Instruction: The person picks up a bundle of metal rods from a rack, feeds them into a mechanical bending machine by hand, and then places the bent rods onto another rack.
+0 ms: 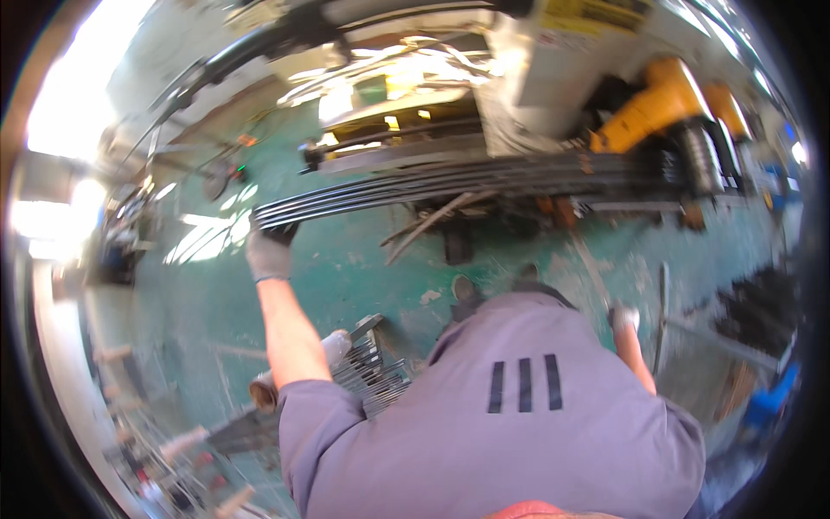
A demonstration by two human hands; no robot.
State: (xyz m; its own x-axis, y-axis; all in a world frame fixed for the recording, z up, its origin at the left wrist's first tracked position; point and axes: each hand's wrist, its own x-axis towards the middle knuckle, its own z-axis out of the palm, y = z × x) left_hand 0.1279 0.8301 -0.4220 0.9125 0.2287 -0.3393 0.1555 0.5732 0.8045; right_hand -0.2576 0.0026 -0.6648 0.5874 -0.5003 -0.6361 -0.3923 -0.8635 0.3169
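Several long dark metal bars [406, 186] lie side by side, stretching from the left of the view to the machine at the right. At their left ends, my left hand [271, 251], in a grey glove with dark fingers, is closed around them; the bars partly cover its fingertips. My right hand [624, 318], in a light glove, hangs low at my right side, apart from the bars. Its fingers are blurred and too small to read. The nearest thing to it is a metal frame [718, 337] at the right.
A orange robot-like machine arm [648, 104] stands at the far right. Behind the bars is a machine bed [398, 130] with bright strips on top. A rack of thin metal pieces [372, 372] and a roll [333, 348] are at my left. Dark pieces [756, 307] are heaped at right.
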